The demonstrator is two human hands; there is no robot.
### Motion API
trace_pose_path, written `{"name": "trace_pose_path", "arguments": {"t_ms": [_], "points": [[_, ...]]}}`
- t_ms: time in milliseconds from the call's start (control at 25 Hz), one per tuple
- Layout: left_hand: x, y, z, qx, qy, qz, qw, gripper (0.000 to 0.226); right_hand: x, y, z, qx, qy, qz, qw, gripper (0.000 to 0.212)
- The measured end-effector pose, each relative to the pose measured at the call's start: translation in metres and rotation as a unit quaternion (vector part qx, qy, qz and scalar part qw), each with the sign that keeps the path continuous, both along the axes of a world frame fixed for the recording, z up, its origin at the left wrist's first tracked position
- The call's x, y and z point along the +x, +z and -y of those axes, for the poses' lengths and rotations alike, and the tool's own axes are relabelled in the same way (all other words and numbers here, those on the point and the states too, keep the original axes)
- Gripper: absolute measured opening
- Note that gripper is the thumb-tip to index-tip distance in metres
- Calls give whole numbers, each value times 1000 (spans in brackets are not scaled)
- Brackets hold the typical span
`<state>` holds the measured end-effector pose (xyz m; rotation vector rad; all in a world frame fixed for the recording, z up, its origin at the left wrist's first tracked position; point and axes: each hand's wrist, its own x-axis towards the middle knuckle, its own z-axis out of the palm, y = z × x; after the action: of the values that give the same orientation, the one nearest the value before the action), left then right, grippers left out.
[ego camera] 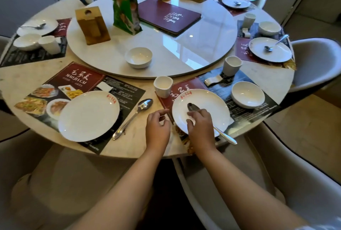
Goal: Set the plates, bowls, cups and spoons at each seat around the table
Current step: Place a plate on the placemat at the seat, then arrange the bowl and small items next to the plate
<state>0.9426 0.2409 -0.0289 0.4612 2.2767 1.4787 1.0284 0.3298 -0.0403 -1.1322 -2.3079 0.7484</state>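
Spoon [206, 120], lying across the near-right plate [201, 111], is being handled by the right hand [200, 128], whose fingers are curling over the middle of the handle; whether they are actually pinching it or only resting on it cannot be told. The spoon's long axis is running diagonally: its bowl is pointing up and left toward the plate's centre, while the handle end is projecting past the plate's near-right rim, beyond the counter [18, 82] edge. This placement is matching the far seats, where each spoon is resting on its plate, so the hand is probably aligning it. The left hand [157, 126] is hovering just beside the plate's left rim, loosely half-curled and holding nothing, likely ready to steady the plate. A second spoon [134, 117] is lying on the counter between the two near plates, its bowl pointing away from the person, apparently awaiting the left plate [88, 115].
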Motion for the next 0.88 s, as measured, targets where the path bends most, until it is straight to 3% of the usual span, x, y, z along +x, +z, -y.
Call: {"name": "trace_pose_path", "arguments": {"t_ms": [80,240,360,600,760,880], "points": [[-17,4,25,9,16,-24,1000,27,-20,5,22,-35,41,-33,998,21],[-60,10,86,-3,48,-8,999,25,-64,14,71,-61,99,-18,993,21],[-99,11,137,-31,79,-55,995,26,-103,19,115,-99,112,-12,989,21],[-173,4,198,-74,121,-46,989,26,-169,21,161,-149,59,41,986,33],[-211,-8,206,-106,117,9,987,51,-200,17,157,-186,4,98,978,52],[-236,-13,204,-98,113,73,986,55,-221,9,147,-194,-47,121,972,49]]}}
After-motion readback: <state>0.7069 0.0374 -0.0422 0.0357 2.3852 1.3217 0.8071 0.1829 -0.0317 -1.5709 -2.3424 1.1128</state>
